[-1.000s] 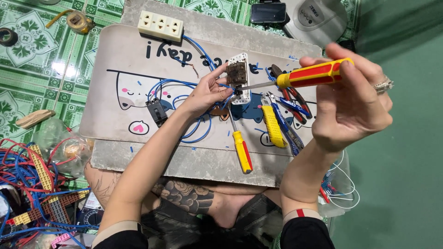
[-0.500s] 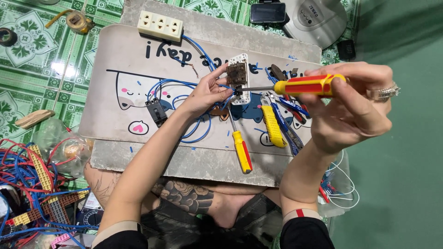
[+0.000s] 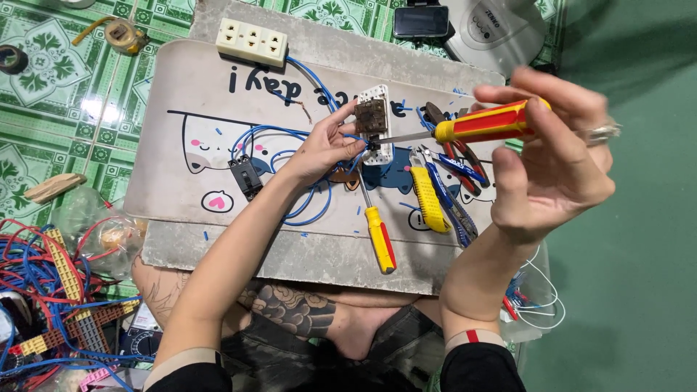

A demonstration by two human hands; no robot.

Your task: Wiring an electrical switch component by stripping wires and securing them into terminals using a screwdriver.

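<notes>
Driver rolled in my fingers, tip on the socket module terminal.

Left to right: tangle of red and blue wire (image 3: pixel 43 290) on the floor at far left, cream triple outlet (image 3: pixel 252 42) at the mat's (image 3: pixel 181 94) top edge, small black switch (image 3: pixel 245 176) lying on it. My left hand (image 3: pixel 323 149) pinches the white socket module (image 3: pixel 376 125), brown back up, mid-mat, with blue wire (image 3: pixel 305 210) looping off it. A spare yellow-red screwdriver (image 3: pixel 379 236) lies below; pliers (image 3: pixel 443 196) just right of the module. My right hand (image 3: pixel 552 156) is closed on the red-yellow screwdriver (image 3: pixel 486 123). Versus a second ago the grip has rotated and the handle sits more level, so I judge a terminal screw is being turned.
</notes>
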